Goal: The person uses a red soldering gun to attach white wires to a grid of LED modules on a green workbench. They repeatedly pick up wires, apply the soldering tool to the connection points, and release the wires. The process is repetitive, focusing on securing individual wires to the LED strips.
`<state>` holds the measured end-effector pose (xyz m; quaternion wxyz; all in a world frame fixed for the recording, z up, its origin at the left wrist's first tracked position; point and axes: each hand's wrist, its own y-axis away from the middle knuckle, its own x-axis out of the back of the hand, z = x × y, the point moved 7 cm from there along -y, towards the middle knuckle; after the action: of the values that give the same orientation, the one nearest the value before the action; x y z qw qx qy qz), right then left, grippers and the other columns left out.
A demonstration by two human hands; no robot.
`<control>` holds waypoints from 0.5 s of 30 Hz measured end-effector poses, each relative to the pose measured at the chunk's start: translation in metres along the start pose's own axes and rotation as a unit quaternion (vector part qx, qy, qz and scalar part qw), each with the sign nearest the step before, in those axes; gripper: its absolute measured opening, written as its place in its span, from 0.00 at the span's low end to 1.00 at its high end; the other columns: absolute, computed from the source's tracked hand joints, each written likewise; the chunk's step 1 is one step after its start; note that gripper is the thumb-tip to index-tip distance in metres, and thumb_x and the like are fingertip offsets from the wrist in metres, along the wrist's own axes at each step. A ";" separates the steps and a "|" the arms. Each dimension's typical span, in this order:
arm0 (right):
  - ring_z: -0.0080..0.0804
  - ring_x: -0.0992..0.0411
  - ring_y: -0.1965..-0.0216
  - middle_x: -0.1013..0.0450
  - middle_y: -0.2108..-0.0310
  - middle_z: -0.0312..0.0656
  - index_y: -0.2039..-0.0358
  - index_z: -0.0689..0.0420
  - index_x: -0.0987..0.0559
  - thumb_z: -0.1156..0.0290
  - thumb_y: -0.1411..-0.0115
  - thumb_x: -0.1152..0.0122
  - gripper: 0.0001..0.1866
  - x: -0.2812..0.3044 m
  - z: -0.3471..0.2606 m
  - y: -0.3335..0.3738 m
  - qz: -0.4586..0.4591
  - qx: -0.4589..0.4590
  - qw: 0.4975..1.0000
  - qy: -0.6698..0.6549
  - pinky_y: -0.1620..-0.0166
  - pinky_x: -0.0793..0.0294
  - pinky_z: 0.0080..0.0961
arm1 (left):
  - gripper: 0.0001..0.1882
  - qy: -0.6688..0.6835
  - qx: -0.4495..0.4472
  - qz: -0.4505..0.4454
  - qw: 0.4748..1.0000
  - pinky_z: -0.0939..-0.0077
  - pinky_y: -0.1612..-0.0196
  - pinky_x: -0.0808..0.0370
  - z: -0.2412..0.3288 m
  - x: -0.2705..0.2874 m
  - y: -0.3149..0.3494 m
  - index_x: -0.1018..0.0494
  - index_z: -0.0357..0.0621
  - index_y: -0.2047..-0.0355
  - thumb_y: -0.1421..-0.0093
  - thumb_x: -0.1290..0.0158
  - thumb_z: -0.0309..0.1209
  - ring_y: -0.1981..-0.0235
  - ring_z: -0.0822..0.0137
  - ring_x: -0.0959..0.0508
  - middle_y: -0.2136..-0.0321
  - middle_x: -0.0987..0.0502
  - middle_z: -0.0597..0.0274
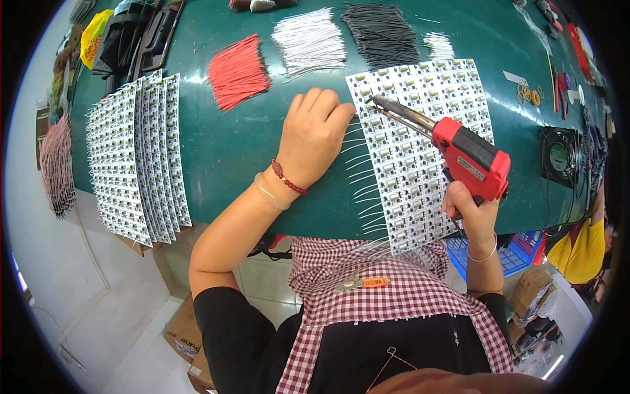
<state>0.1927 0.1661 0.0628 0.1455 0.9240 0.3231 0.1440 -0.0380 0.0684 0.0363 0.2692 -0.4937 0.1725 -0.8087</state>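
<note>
A: What takes up the most room?

B: The green table point(230, 151); on its left side stands a row of overlapping white circuit panels point(121, 157), upright or leaning, I cannot tell which.

A: And after that?

B: A single circuit panel point(410, 164), right of the middle, covered in rows of small components; its near end reaches past the table's near edge.

A: Next in size?

B: A red and black soldering gun point(469, 154), slanting over that panel; its tip points at the far left part, though whether it touches, I cannot tell.

A: The hands?

B: The left hand point(316, 134) has its fingers curled, thumb and forefinger at the single panel's left edge; whether they pinch anything, I cannot tell; the right hand point(478, 213) is wrapped round the gun's handle, on the near right.

A: Smaller things?

B: Three heaps on the far side; black wires point(380, 36) to the right, white wires point(308, 43) between, red wires point(239, 72) to the left; then a little pile of short white pieces point(438, 46), just beyond the panel; thinnest, the pale leads point(357, 161) sticking out from its left edge.
</note>
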 end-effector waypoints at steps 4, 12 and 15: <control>0.17 0.32 0.82 0.28 0.77 0.34 0.62 0.63 0.25 0.76 0.44 0.37 0.10 0.000 0.000 -0.001 -0.007 0.007 1.000 0.010 0.79 0.32 0.16 | 0.08 0.021 0.016 0.016 1.000 0.69 0.70 0.34 -0.001 0.002 0.000 0.26 0.41 0.73 0.55 0.41 0.19 0.75 0.61 0.32 0.78 0.34 0.62; 0.17 0.32 0.82 0.28 0.76 0.34 0.59 0.63 0.27 0.75 0.44 0.37 0.13 -0.004 0.003 -0.005 -0.023 0.001 1.000 0.011 0.79 0.32 0.16 | 0.08 0.019 0.018 0.003 1.000 0.69 0.70 0.34 -0.006 -0.002 -0.002 0.25 0.41 0.72 0.55 0.41 0.19 0.75 0.62 0.32 0.78 0.35 0.62; 0.16 0.33 0.81 0.28 0.76 0.34 0.59 0.63 0.27 0.75 0.44 0.37 0.13 -0.005 0.002 -0.005 -0.025 -0.004 0.999 0.022 0.79 0.32 0.16 | 0.08 0.018 0.016 0.002 1.000 0.69 0.70 0.34 -0.004 -0.001 -0.001 0.25 0.41 0.72 0.55 0.41 0.19 0.74 0.62 0.32 0.78 0.34 0.62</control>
<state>0.1875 0.1662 0.0582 0.1455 0.9116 0.3485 0.1622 -0.0416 0.0702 0.0344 0.2753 -0.4741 0.1656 -0.8198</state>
